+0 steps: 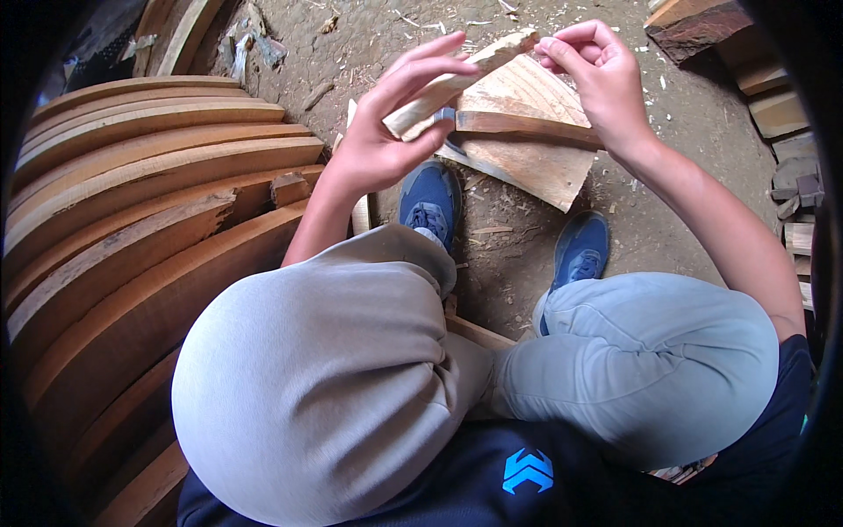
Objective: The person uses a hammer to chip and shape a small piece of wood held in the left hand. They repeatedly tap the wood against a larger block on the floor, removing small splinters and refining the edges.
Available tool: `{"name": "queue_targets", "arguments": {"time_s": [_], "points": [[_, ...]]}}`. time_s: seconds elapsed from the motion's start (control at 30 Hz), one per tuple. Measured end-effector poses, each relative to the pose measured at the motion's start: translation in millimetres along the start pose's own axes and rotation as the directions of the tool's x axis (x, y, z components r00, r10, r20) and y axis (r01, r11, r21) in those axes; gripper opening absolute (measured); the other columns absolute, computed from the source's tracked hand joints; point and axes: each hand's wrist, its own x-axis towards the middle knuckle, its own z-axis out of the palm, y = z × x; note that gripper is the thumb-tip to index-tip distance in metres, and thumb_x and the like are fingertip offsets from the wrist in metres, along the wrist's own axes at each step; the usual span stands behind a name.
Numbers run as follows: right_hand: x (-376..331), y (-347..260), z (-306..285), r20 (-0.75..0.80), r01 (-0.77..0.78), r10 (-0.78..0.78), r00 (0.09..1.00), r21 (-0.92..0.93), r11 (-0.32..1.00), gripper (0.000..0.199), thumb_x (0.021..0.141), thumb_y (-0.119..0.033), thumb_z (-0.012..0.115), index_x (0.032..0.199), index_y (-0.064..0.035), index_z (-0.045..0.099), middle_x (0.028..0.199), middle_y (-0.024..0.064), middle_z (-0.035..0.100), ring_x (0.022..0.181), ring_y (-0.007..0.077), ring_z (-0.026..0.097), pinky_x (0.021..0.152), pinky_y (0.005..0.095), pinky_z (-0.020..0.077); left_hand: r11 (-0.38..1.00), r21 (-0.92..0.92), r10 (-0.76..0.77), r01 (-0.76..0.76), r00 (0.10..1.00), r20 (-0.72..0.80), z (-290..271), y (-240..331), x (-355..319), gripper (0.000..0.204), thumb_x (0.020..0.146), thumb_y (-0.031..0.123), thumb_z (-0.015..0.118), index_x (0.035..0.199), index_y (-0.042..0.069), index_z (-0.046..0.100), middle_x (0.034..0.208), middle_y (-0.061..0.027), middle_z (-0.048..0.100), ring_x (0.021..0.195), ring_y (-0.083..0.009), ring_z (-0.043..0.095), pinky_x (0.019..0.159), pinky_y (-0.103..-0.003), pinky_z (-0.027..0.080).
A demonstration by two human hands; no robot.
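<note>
Nearest: dark shirt [421,479] with a bright blue emblem [529,472] along the lower edge. Above it, both knees raised in light grey trousers [307,378]; wearer seated or squatting, cannot tell which. Between the legs, part of a wooden piece [479,332] shows, mostly hidden. To the left, long curved-looking boards [149,255] lie stacked beside the left leg; the lens bends their edges.

Further out: blue left shoe [430,195] and blue right shoe [583,246], both on the dirt floor [505,250].

Beyond the shoes, a pale board [549,167] lies low, one corner toward the right shoe. A brown wooden bar [527,128] crosses above it, with a bluish-grey metal piece [445,119] at its left end.

Over this: pale wood strip [435,97], tilted, its far end up and to the right. Left hand [376,139]: grip closed around the near part of the strip, thumb below, fingers above. Right hand [608,83]: grip pressed together, thumb to fingertips, at the strip's far end; cannot tell whether the tip is pinched.

Farthest: shavings scattered on the floor, crumpled debris [263,48] upper left, stacked timber [702,26] upper right.
</note>
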Motion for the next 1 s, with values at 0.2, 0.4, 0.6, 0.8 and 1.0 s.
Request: {"name": "queue_targets", "arguments": {"time_s": [0.2,0.4,0.6,0.8,1.0], "points": [[6,-7,0,-0.006,0.088,-0.087,0.996,0.019,0.996,0.014,0.099,-0.01,0.069,0.105,0.0001,0.062,0.097,0.0101,0.073,0.093,0.0134,0.071,0.087,0.0271,0.0576,0.678,-0.639,-0.299,0.364,0.93,0.213,9,7,-9,0.091,0.091,0.039,0.069,0.16,0.006,0.021,0.155,-0.0238,0.037,0.119,-0.0344,0.063,0.099,-0.049,0.056],[-7,-4,17,0.184,0.117,-0.111,0.977,-0.017,0.993,0.02,0.099,-0.017,0.07,0.107,-0.0007,0.064,0.098,0.0086,0.072,0.094,0.0123,0.069,0.085,0.0276,0.056,0.623,-0.43,-0.644,0.654,0.74,0.193,12,11,-2,0.057,0.107,0.052,0.045,0.138,0.004,0.047,0.087,-0.0079,0.063,0.05,-0.0104,0.053,0.041,-0.025,0.042],[-4,12,33,0.354,0.163,-0.116,0.928,-0.106,0.981,0.02,0.095,-0.02,0.074,0.105,-0.0063,0.065,0.099,0.0043,0.073,0.094,0.0147,0.07,0.084,0.0307,0.0558,0.565,-0.416,-0.738,0.713,0.662,0.134,15,-5,-36,0.036,0.109,0.044,0.046,0.103,0.009,0.052,0.066,0.0042,0.045,0.041,-0.0048,0.039,0.033,-0.022,0.028],[-7,14,24,0.468,0.283,-0.028,0.883,-0.484,0.828,0.029,0.093,-0.028,0.074,0.109,-0.0057,0.064,0.105,0.0114,0.071,0.096,0.0229,0.07,0.081,0.0365,0.0554,0.656,-0.275,-0.746,0.703,0.659,-0.094,7,-35,-59,0.027,0.108,0.037,0.052,0.099,0.011,0.053,0.071,0.0076,0.041,0.06,-0.0031,0.037,0.051,-0.022,0.028],[-20,8,23,0.569,0.469,0.058,0.82,-0.727,0.501,0.044,0.089,-0.037,0.076,0.115,-0.0064,0.059,0.111,0.0142,0.063,0.113,0.032,0.06,0.098,0.0467,0.0487,0.68,-0.049,-0.712,0.731,0.644,-0.28,6,-53,-85,0.041,0.107,0.04,0.05,0.091,0.003,0.053,0.069,-0.0059,0.054,0.065,-0.0153,0.049,0.061,-0.035,0.042]]}}
